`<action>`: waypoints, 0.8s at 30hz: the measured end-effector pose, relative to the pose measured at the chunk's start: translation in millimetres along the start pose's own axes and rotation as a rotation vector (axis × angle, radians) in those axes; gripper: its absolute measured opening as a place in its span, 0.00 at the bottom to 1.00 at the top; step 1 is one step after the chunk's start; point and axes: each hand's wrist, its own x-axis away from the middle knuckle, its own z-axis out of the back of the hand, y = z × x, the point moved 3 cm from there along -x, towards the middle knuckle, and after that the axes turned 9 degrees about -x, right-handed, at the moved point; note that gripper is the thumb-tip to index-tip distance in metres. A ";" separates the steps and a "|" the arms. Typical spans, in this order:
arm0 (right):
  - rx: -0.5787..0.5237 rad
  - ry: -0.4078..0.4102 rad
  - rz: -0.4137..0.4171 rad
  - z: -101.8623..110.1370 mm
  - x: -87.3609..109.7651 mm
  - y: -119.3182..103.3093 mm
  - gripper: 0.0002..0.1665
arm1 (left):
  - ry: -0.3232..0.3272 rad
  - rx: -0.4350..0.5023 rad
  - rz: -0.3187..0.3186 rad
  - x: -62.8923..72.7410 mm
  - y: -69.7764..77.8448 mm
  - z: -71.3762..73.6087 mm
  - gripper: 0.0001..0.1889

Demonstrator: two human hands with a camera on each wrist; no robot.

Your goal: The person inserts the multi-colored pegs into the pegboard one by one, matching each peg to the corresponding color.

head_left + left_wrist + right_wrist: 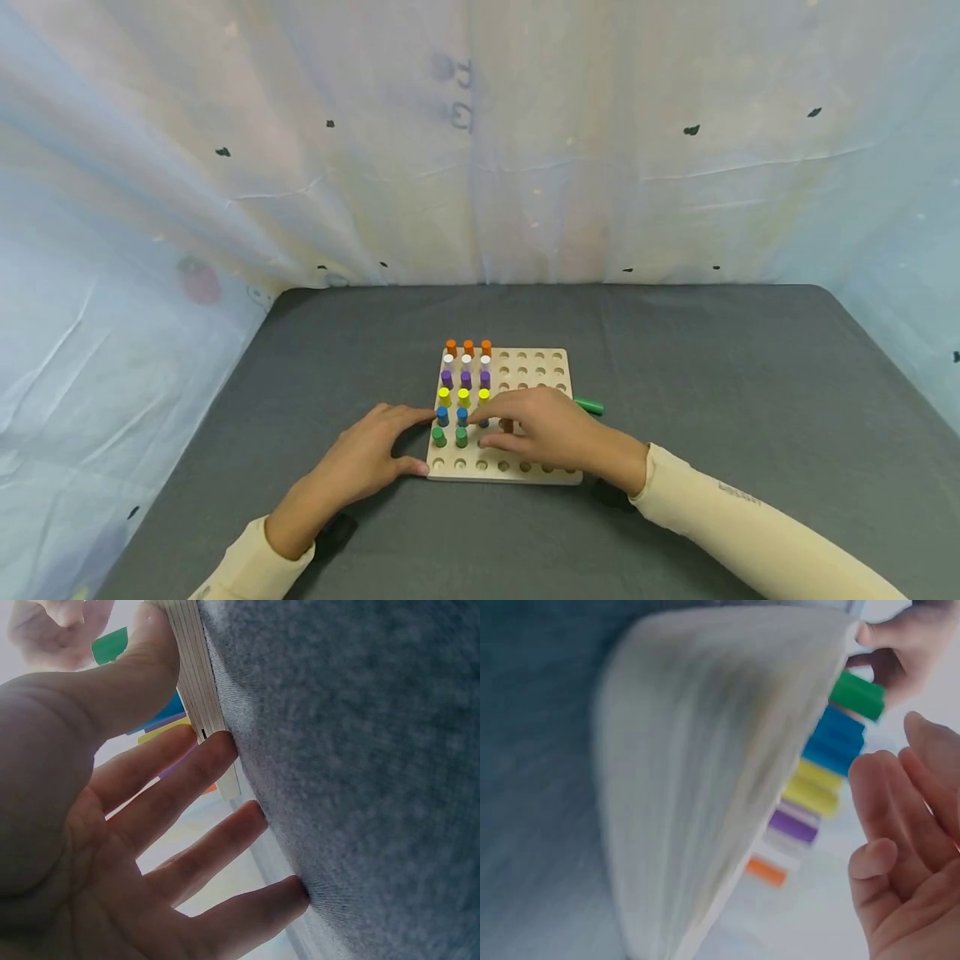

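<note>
A pale wooden pegboard (504, 478) lies on the dark cloth, with colored pegs in its left columns. My left hand (367, 454) is at the board's left side, thumb by the near corner and straight fingertips along the edge; the left wrist view shows those fingers spread. Over the board's middle hovers my right hand (551, 429), fingers bent loosely toward the third blue peg (483, 422), which they partly cover. No peg shows between its fingers in the right wrist view. Two green pegs (461, 437) stand just left of its thumb.
Rows of orange (468, 347), white, purple and yellow pegs (463, 398) stand farther back, three in each. A loose green peg (589, 407) lies on the grey tablecloth (697, 375) right of the board. A pale curtain (540, 208) hangs behind.
</note>
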 end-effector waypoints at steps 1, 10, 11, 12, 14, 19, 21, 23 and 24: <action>0.001 0.014 -0.017 3.3 5.5 1.4 0.17 | -0.001 0.001 0.001 -0.1 0.7 -0.2 0.37; -0.018 0.153 -0.240 24.8 56.6 15.0 0.18 | -0.005 0.008 0.021 -1.0 0.8 -2.3 0.38; -0.011 0.163 -0.260 26.3 60.4 16.8 0.19 | -0.006 0.007 0.023 -1.0 0.5 -2.3 0.38; -0.006 0.176 -0.280 28.2 63.9 18.4 0.19 | -0.005 0.006 0.022 -1.2 0.3 -2.2 0.38; 0.003 0.206 -0.318 32.4 69.7 22.2 0.19 | -0.007 0.008 0.019 -1.6 0.1 -2.0 0.38; 0.044 0.231 -0.399 42.7 77.1 34.5 0.19 | -0.019 0.012 0.021 -1.7 0.4 -0.6 0.38; 0.061 0.223 -0.424 45.4 78.8 40.3 0.20 | -0.022 0.011 0.026 -1.3 0.7 -0.1 0.38; 0.065 0.212 -0.448 46.3 80.5 46.1 0.21 | -0.017 0.009 0.022 -0.9 0.7 -0.4 0.38; 0.064 0.200 -0.459 45.8 81.5 49.1 0.22 | -0.012 0.006 0.017 -0.7 0.8 -0.6 0.38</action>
